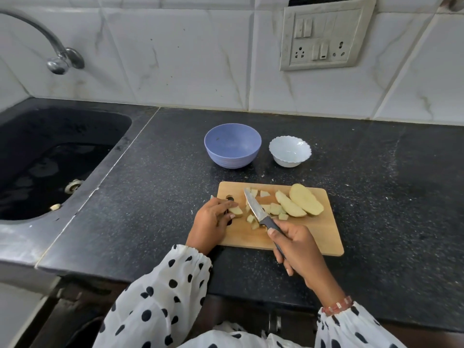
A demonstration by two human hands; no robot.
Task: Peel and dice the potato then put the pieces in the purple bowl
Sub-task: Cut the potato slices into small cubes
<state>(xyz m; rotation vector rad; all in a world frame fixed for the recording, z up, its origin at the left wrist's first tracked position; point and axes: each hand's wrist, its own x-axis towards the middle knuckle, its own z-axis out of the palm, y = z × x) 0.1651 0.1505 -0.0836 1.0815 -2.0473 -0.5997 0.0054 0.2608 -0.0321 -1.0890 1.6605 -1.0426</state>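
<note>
A wooden cutting board [313,237] lies on the black counter. On its right part lie two large peeled potato slices [305,199], with several diced pieces [275,209] scattered in the middle. My left hand [212,223] pinches a small potato piece [236,211] at the board's left end. My right hand [298,247] grips the dark handle of a knife [254,205], whose blade points away from me over the diced pieces. The purple bowl [232,145] stands behind the board and holds no potato.
A white scalloped bowl [290,150] stands right of the purple one. A dark sink [50,156] with a tap [60,59] lies to the left. A wall socket panel [324,36] hangs at the back right. The counter's front edge is near my arms.
</note>
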